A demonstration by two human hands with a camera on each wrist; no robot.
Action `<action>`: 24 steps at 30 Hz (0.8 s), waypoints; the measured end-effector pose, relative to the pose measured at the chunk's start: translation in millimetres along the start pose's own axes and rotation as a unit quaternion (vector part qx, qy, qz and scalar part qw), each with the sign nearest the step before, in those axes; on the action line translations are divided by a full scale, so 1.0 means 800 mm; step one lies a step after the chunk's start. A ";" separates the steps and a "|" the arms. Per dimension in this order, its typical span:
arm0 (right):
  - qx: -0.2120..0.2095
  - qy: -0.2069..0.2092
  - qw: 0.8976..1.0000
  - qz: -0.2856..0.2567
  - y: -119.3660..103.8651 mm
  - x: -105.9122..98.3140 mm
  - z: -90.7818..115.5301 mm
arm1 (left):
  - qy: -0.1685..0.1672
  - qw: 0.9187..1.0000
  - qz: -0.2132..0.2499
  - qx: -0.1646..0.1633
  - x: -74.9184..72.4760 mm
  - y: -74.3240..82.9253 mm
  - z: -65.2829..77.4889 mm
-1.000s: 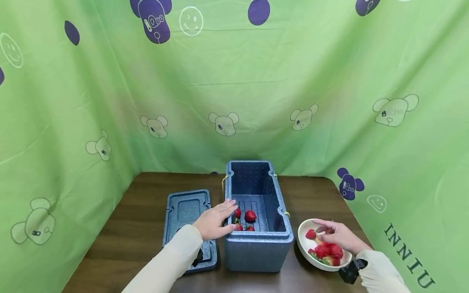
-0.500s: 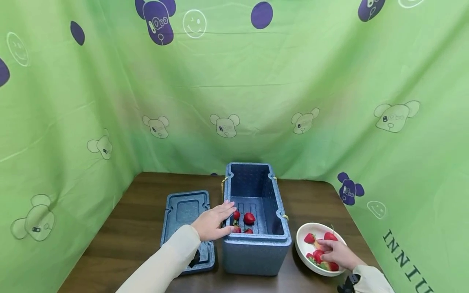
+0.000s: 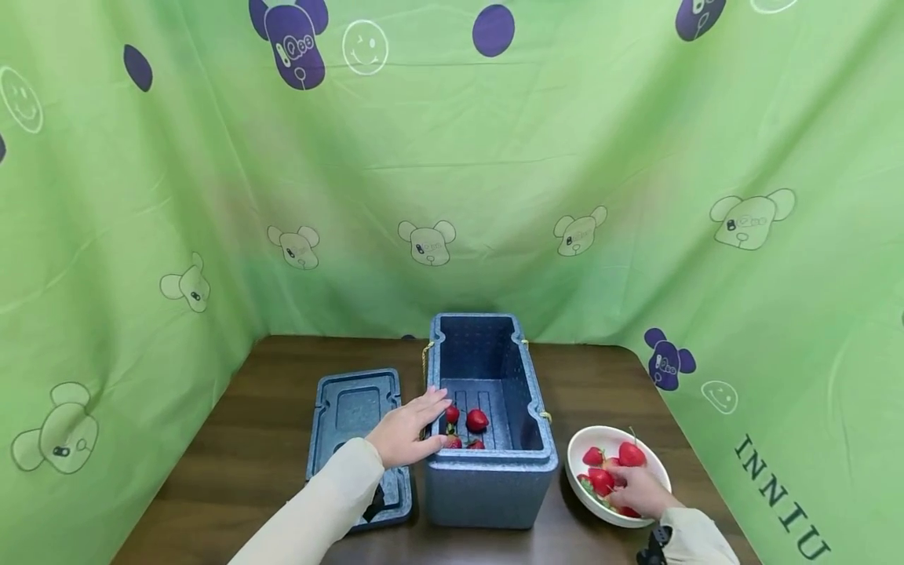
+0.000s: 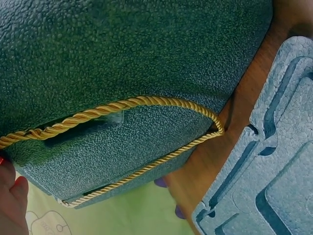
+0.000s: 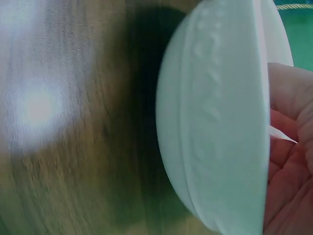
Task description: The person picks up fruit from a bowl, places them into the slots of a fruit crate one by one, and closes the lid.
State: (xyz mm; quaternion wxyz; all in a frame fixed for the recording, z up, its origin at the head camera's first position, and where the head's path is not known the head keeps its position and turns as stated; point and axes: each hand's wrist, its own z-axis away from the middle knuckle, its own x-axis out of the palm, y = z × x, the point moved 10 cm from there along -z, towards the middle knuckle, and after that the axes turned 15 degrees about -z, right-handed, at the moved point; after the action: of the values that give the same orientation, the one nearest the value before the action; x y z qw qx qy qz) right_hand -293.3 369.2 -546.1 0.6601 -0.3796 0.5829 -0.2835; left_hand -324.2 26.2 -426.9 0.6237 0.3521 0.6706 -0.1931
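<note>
1. Four strawberries (image 3: 477, 421) show inside the blue box (image 3: 487, 498), lying on the ribbed floor at its near end; the near wall cuts off the view of the lowest ones.
2. Left of the box's middle, the left hand (image 3: 410, 431) rests at its left rim, fingers stretched out and thumb spread wide, holding nothing that shows.
3. Right of the box and just beside its near end sits a white bowl (image 3: 610, 438). More strawberries (image 3: 632, 453) lie in it, one with a thin stem pointing up.
4. The right hand (image 3: 641, 488), also to the box's right, reaches into the bowl with its fingers lowered among the fruit. Its fingertips are hidden, so whether it pinches a strawberry I cannot tell.
5. Flat to the box's left lies a blue lid (image 3: 356, 400) with grooves and notched edges; the left sleeve (image 3: 318, 502) passes over its near part.
6. Along the box's left side hangs a twisted yellow rope (image 4: 171, 102).
7. Under the box spreads a dark brown wooden table (image 3: 233, 455).
8. Behind the box and on both sides of it hangs a green cloth (image 3: 452, 157) printed with bear heads and smiling faces.
</note>
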 end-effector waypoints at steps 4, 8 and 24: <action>0.020 0.015 1.000 -0.018 0.002 0.005 -0.008 | 0.003 1.000 -0.006 -0.002 0.000 -0.002 0.000; 0.034 0.033 0.998 -0.035 0.006 0.006 -0.015 | -0.001 1.000 -0.006 0.003 -0.002 0.000 -0.002; 0.040 0.000 0.997 -0.061 0.004 0.023 -0.036 | -0.028 0.999 -0.007 -0.016 0.001 -0.005 -0.005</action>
State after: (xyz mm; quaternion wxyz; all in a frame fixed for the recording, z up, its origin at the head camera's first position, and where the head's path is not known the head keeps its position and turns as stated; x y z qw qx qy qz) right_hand -318.7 351.2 -560.1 0.6562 -0.3873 0.5472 -0.3465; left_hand -329.5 26.7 -428.0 0.6467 0.3321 0.6579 -0.1965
